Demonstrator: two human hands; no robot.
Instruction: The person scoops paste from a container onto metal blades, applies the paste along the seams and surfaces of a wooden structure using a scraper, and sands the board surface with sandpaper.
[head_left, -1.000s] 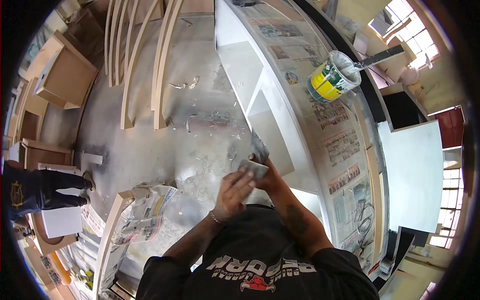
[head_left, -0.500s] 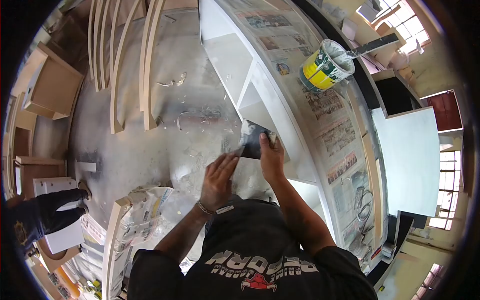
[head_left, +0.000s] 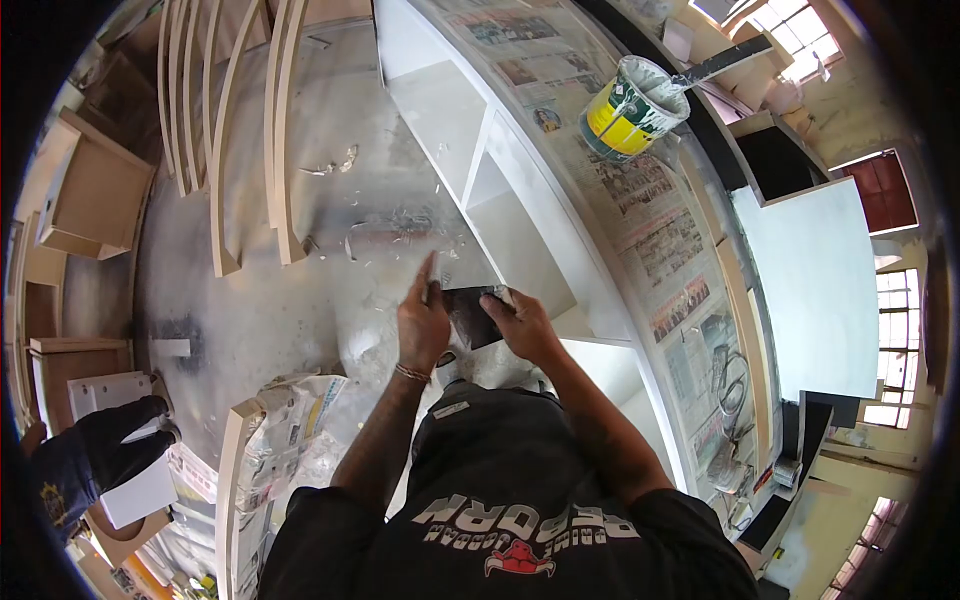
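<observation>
My right hand [head_left: 523, 325] is closed on a dark, flat scraper [head_left: 472, 315], its thumb on the upper face near a whitish, smeared edge. Beside the blade's left edge is my left hand [head_left: 424, 325], index finger stretched out and thumb apart from it. The other left fingers are partly hidden, and I cannot tell whether they touch the blade. A white open-fronted cabinet [head_left: 545, 160] lies along my right side. On the newspaper [head_left: 640, 240] covering it stands a green and yellow paint can [head_left: 622, 118], smeared with white, with a dark flat stick [head_left: 725, 62] across its rim.
Several curved wooden strips [head_left: 228, 140] lie on the grey floor [head_left: 330, 240], with scattered shavings [head_left: 335, 165]. A person in dark clothes [head_left: 95, 450] is at the lower left. Wooden cabinets [head_left: 95, 190] line the left wall. A newspaper-wrapped frame [head_left: 285, 440] stands near my left arm.
The scraper and my right hand have moved lower and to the left, closer to my body. My left hand has risen, its index finger now pointing away from me. The view has shifted slightly.
</observation>
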